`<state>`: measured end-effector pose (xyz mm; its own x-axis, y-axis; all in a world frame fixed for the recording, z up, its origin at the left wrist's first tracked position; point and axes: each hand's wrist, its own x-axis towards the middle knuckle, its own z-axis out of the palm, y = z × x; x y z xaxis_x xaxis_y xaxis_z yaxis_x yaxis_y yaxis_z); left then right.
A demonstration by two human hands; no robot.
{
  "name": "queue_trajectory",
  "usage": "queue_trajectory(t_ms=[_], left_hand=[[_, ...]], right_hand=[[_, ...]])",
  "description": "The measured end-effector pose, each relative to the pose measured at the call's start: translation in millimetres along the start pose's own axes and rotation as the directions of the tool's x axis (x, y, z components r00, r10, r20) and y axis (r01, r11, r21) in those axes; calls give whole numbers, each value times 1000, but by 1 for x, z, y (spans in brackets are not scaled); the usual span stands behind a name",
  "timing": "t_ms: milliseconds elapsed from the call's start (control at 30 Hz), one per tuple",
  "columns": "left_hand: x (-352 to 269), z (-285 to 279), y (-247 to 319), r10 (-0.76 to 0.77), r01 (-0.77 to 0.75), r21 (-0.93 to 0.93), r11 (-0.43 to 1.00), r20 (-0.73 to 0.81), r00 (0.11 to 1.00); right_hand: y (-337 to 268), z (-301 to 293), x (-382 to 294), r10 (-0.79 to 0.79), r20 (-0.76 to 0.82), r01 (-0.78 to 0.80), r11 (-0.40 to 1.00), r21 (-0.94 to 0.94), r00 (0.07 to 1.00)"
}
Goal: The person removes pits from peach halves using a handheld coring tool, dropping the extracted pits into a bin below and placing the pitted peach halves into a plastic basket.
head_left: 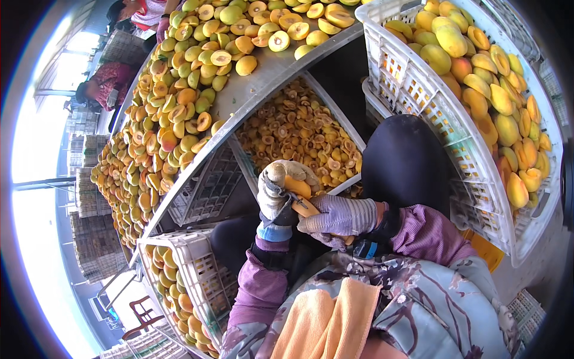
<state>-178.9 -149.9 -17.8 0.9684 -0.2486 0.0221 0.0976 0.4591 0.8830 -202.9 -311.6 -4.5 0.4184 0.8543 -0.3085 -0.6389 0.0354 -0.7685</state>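
Note:
My left hand, in a worn knit glove, holds a yellow-orange fruit half. In a striped knit glove, my right hand grips a small pitting knife with a light wooden-looking handle, its metal part close against the fruit. Both hands are close together above my lap. Beyond them sits a crate of thin, brownish-orange fruit pieces. Halved yellow and green fruit, possibly peaches or apricots, lies heaped on the metal table. The exact contact between tool and fruit is partly hidden by the gloves.
A white plastic crate of yellow fruit halves stands at right. Another crate of fruit stands at lower left. The table's metal edge curves past my knees. Two other people are at the upper left, near stacked crates.

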Motion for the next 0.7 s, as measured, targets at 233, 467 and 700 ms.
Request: queue_trajectory(t_ms=[233,467,700], left_hand=[[15,-13,7,-12,31,17,999,-672,740],[60,13,59,62,-123,-144,982,-372,926],[199,82,78,157,-146,432,890,11,988]], right_hand=[[4,-2,6,-8,-53,18,979,202,999],[34,-9,42,153,-161,-77,913,400,975],[23,-17,27,72,-338,38,950,309,938]])
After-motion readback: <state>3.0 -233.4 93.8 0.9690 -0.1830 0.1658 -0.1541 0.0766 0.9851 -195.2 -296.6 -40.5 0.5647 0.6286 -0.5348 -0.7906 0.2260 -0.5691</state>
